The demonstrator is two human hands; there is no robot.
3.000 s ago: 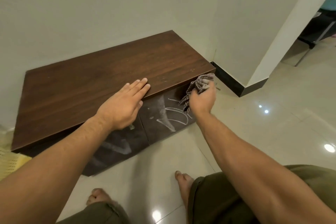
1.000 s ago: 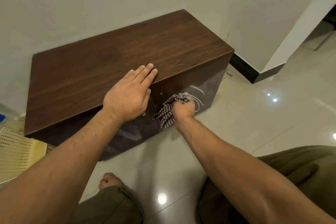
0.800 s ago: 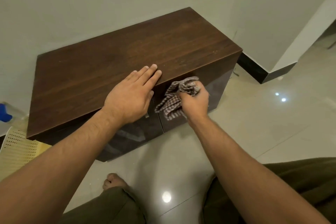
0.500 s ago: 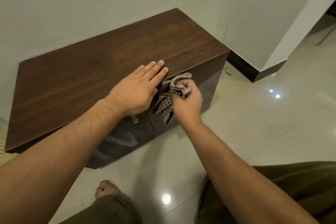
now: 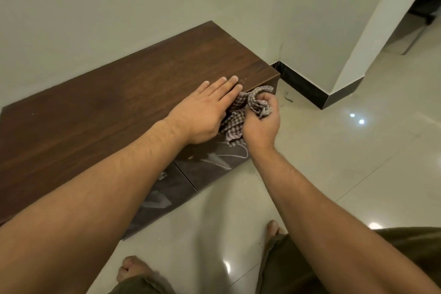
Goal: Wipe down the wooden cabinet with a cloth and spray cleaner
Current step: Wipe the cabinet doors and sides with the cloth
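Checked cloth (image 5: 241, 117) bunched in closed right hand (image 5: 261, 124), pressed against cabinet (image 5: 95, 112) front; left hand (image 5: 202, 114) laid flat, fingers (image 5: 224, 88) extended, on top.

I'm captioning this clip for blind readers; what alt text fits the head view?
A person's right hand presses a bunched checked grey cloth against the dark glossy front of a low brown wooden cabinet, while the left hand lies flat on its top. White streaks mark the doors.
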